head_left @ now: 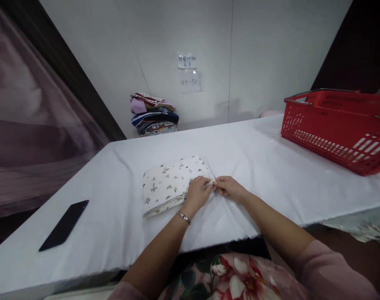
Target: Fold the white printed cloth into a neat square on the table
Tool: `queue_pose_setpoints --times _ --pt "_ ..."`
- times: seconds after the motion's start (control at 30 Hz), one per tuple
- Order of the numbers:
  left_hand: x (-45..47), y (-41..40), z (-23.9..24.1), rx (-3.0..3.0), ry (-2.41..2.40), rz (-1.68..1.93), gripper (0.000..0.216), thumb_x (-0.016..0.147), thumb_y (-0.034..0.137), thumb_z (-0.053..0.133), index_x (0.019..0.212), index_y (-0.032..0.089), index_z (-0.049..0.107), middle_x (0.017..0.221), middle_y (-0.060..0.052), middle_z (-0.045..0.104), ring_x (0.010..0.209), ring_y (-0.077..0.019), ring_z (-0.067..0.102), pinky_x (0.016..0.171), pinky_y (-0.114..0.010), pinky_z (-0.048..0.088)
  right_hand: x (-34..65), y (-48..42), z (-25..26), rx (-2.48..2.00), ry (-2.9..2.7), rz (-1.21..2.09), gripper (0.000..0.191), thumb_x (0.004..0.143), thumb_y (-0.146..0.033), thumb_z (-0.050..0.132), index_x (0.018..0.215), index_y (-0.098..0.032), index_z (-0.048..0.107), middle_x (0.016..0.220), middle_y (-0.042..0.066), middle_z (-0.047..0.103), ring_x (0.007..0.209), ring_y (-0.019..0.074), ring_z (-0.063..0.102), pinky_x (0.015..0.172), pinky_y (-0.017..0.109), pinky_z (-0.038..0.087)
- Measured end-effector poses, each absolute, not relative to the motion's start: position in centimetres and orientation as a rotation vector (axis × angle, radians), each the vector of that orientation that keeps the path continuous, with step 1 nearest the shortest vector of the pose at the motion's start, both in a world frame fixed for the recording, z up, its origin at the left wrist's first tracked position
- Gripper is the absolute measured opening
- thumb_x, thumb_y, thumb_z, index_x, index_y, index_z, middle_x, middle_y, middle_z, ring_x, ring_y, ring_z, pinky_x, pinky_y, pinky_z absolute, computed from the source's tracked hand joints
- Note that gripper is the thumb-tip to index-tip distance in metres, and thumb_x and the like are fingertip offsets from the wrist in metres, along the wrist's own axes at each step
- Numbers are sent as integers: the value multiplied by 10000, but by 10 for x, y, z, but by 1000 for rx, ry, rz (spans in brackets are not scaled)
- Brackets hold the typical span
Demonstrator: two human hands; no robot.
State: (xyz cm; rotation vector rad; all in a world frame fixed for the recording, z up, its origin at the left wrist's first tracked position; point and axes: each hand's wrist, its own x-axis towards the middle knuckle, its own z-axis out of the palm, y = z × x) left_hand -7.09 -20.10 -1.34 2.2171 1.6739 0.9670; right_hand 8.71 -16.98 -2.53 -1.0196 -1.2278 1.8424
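Note:
A folded white cloth (166,181) with a grey and brown leaf print lies flat on the white-covered table (246,146). My left hand (198,192) rests over its right end, with fingers closed on the edge there. Just beside it, my right hand (229,186) pinches the cloth's right-hand corner between thumb and fingers. The two hands almost meet at that corner. Several folded layers show along the near edge of the cloth. What exactly lies under the left fingers is partly hidden.
A red plastic basket (333,129) with a metal handle stands at the table's right. A flat black object (64,225) lies at the left. Folded fabrics (154,114) are stacked beyond the far edge, against a wall bearing paper signs (190,81).

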Motion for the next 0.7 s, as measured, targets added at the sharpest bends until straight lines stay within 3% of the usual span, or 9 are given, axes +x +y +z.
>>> queue_pose_setpoints --times 0.4,0.7 --pt "-71 -195 -6 2093 1700 897 174 824 239 499 772 197 660 776 -9 628 725 -127 551 649 -251 405 88 -171 -25 -1059 -1277 1809 173 649 -299 669 679 -156 577 623 6 613 410 42 398 361 188 165" --pt "-67 -202 -7 2479 1660 842 172 864 213 442 871 192 613 844 -35 592 832 -160 518 745 -291 399 89 -173 -24 -1013 -1285 1809 234 665 -356 674 656 -143 578 589 -6 582 409 35 371 373 197 143"
